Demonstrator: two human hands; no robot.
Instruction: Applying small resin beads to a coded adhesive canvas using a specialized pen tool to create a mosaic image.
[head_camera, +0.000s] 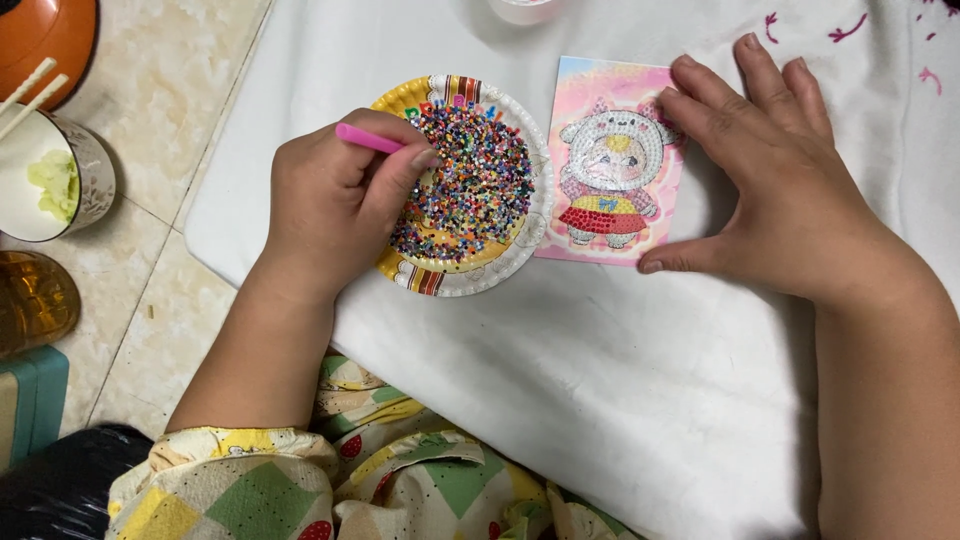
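Left hand (335, 205) grips slim pink pen (368, 138).

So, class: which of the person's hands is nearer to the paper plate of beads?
The left. The left hand holds a pink pen over the paper plate; the right hand rests beside the picture card, apart from the plate.

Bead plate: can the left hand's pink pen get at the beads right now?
Probably yes. The left hand holds the pink pen with its tip over the beads in the paper plate. Nothing covers them; the right hand rests on the picture card.
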